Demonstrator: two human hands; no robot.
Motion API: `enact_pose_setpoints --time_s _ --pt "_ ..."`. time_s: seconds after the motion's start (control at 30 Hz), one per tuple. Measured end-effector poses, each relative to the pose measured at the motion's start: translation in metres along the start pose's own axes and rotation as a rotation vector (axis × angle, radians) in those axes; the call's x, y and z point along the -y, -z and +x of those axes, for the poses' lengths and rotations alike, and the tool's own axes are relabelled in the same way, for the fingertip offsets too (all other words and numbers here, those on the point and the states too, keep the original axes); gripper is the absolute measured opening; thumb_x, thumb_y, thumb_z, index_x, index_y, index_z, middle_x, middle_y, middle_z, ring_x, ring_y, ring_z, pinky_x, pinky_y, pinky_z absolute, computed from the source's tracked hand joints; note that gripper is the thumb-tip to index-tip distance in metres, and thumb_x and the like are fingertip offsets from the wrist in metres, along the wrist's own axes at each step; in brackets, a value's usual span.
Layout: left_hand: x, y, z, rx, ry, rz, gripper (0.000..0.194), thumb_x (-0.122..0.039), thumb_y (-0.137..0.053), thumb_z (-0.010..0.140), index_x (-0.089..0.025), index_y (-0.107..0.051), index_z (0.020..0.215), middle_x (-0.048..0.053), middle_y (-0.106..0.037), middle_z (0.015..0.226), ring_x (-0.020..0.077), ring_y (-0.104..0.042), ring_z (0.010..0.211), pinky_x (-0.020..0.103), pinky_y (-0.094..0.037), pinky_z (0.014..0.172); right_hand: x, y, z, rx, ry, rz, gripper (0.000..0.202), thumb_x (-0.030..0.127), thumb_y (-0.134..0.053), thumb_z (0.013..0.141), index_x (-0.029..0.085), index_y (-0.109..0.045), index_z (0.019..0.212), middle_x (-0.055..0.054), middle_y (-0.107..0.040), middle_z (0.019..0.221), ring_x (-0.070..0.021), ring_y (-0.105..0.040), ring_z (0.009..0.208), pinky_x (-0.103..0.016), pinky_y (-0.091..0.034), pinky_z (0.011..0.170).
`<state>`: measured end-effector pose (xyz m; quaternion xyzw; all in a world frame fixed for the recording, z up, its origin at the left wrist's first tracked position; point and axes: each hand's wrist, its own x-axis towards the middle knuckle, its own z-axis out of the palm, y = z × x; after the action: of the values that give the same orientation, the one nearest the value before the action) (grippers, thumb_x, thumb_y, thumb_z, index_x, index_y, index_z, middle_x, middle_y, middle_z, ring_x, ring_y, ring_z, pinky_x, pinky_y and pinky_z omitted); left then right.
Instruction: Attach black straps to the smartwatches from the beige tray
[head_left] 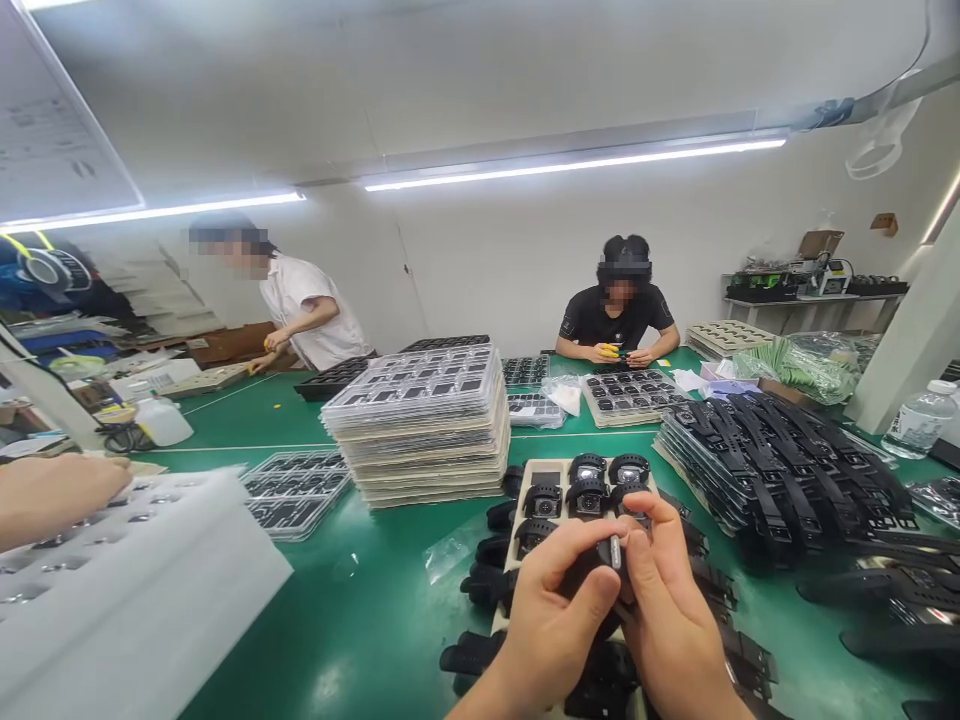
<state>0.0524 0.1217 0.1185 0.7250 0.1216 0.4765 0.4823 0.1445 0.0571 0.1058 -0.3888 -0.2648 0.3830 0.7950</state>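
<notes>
Between my two hands is a black smartwatch (pixel 615 552), its narrow side edge turned up toward me. My left hand (pixel 551 605) is closed round it from the left, thumb and forefinger on the case. From the right, my right hand (pixel 667 600) pinches it near the top with thumb and fingertips; most of the watch is hidden by the fingers. Right below and behind the hands lies a beige tray (pixel 534 468) of black smartwatches (pixel 589 500), set with their sensor backs up and straps hanging over its sides.
Left of the tray rises a tall stack of trays (pixel 427 430). Strapped watches (pixel 780 460) lie piled on trays at right. Another person's arm (pixel 60 495) rests by a white tray stack (pixel 150 590). Two co-workers (pixel 311 305) (pixel 621 310) are across the green table (pixel 360 620).
</notes>
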Motion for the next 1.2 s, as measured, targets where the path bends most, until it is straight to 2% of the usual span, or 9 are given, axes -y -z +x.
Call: enact_pose_setpoints --time_s 0.1,0.23,0.37,0.5,0.57,0.7,0.87,1.0,1.2 --pt "0.001 -0.001 0.001 -0.025 0.06 -0.008 0.044 -0.057 -0.07 0.093 -0.022 -0.082 0.117 0.01 -0.081 0.101 0.0213 -0.071 0.084 0.029 -0.056 0.081 0.0 -0.002 -0.001 -0.007 -0.017 -0.034 0.044 0.065 -0.058 0.1 0.036 -0.047 0.132 0.001 -0.062 0.092 -0.0227 -0.066 0.087 -0.032 -0.057 0.078" --pt "0.004 -0.007 -0.003 -0.061 0.105 -0.004 0.051 -0.062 -0.074 0.087 -0.02 -0.084 0.114 0.011 -0.079 0.094 0.0225 -0.068 0.084 0.03 -0.054 0.08 0.0 0.0 -0.002 -0.072 0.127 -0.281 0.041 0.063 -0.058 0.101 0.032 -0.056 0.128 -0.004 -0.069 0.103 -0.0245 -0.069 0.097 -0.033 -0.057 0.089" --pt "0.001 -0.012 -0.005 -0.035 0.122 -0.079 0.06 -0.066 -0.075 0.084 -0.015 -0.084 0.114 0.014 -0.079 0.095 0.0217 -0.067 0.081 0.031 -0.053 0.081 -0.002 0.02 0.002 -0.034 0.159 -0.336 0.046 0.059 -0.06 0.101 0.03 -0.057 0.137 -0.008 -0.075 0.109 -0.0283 -0.074 0.096 -0.034 -0.062 0.08" --pt "-0.007 -0.001 0.0 0.065 0.212 -0.151 0.068 -0.072 -0.074 0.081 -0.01 -0.085 0.105 0.009 -0.073 0.081 0.0179 -0.06 0.071 0.029 -0.049 0.072 0.002 0.052 0.021 0.221 -0.002 -0.449 0.048 0.064 -0.065 0.094 0.028 -0.077 0.124 -0.012 -0.077 0.117 -0.0367 -0.072 0.111 -0.04 -0.065 0.083" --pt "-0.009 0.007 0.004 0.152 0.288 -0.192 0.069 -0.075 -0.076 0.077 -0.008 -0.085 0.093 0.005 -0.066 0.072 0.0154 -0.054 0.067 0.027 -0.044 0.066 0.011 0.062 0.031 0.365 0.02 -0.519 0.042 0.061 -0.071 0.09 0.028 -0.083 0.114 -0.012 -0.077 0.112 -0.0379 -0.07 0.112 -0.04 -0.064 0.086" --pt "-0.005 0.013 0.009 0.236 0.429 -0.233 0.068 -0.076 -0.081 0.069 -0.009 -0.08 0.08 -0.001 -0.055 0.065 0.0107 -0.043 0.062 0.025 -0.034 0.06 0.035 0.061 0.038 0.484 0.096 -0.61 0.028 0.055 -0.077 0.086 0.028 -0.084 0.088 -0.01 -0.07 0.088 -0.0299 -0.068 0.086 -0.032 -0.062 0.067" --pt "0.0 0.003 0.014 0.253 0.577 -0.375 0.066 -0.077 -0.079 0.07 -0.015 -0.059 0.06 -0.006 -0.04 0.056 0.0074 -0.033 0.054 0.024 -0.025 0.054 0.048 0.035 0.027 0.25 0.137 -0.557 0.031 0.056 -0.079 0.086 0.026 -0.078 0.08 -0.005 -0.068 0.083 -0.0218 -0.063 0.077 -0.027 -0.057 0.067" --pt "-0.001 0.002 0.017 0.309 0.638 -0.345 0.063 -0.075 -0.078 0.072 -0.012 -0.072 0.07 -0.005 -0.042 0.058 0.0079 -0.032 0.055 0.023 -0.025 0.054 0.041 0.021 0.024 0.094 0.062 -0.387 0.039 0.06 -0.071 0.093 0.022 -0.07 0.082 -0.002 -0.069 0.08 -0.0141 -0.056 0.06 -0.022 -0.052 0.051" --pt "0.007 -0.005 0.01 0.403 0.724 -0.423 0.065 -0.075 -0.078 0.071 -0.01 -0.079 0.075 0.002 -0.058 0.062 0.0098 -0.046 0.055 0.02 -0.032 0.05 0.045 0.019 0.027 -0.07 0.151 -0.374 0.047 0.07 -0.067 0.092 0.024 -0.058 0.086 0.001 -0.066 0.068 -0.0121 -0.053 0.046 -0.018 -0.043 0.034"
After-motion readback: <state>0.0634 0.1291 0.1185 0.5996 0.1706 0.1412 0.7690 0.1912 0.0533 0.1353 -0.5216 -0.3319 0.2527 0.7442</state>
